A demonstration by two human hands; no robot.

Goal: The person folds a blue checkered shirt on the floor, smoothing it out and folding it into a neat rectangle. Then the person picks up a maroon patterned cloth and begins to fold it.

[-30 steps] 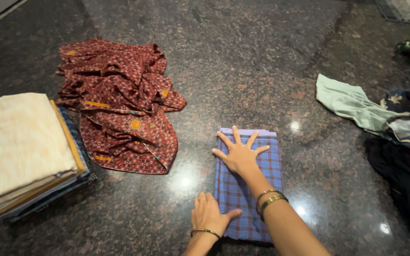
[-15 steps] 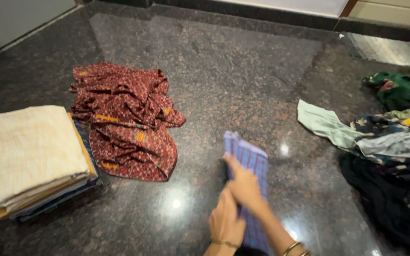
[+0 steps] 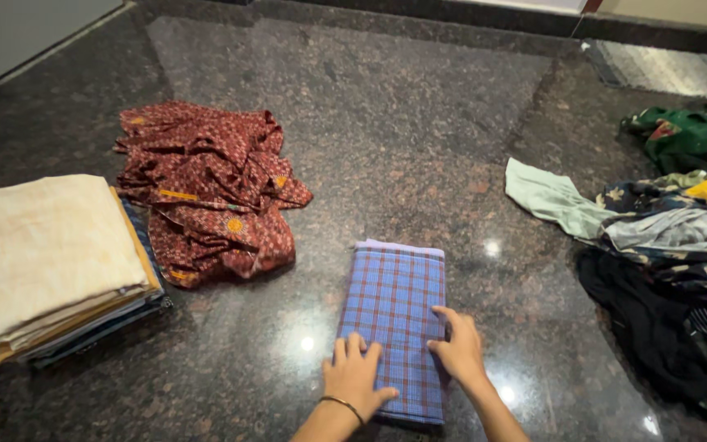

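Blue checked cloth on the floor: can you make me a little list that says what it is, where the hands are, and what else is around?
Surface: dark polished stone floor
Middle: blue checked cloth, folded into a neat rectangle, lying flat
Left hand: palm down on the cloth's near left part
Right hand: pressing the cloth's right edge
Left side: stack of folded cloths, cream one on top
Beside the stack: crumpled dark red patterned cloth
Right side: loose heap of unfolded clothes, green, yellow, dark and pale green pieces

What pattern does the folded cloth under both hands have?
The folded cloth has a blue plaid check with thin reddish lines, seen best in the head view.
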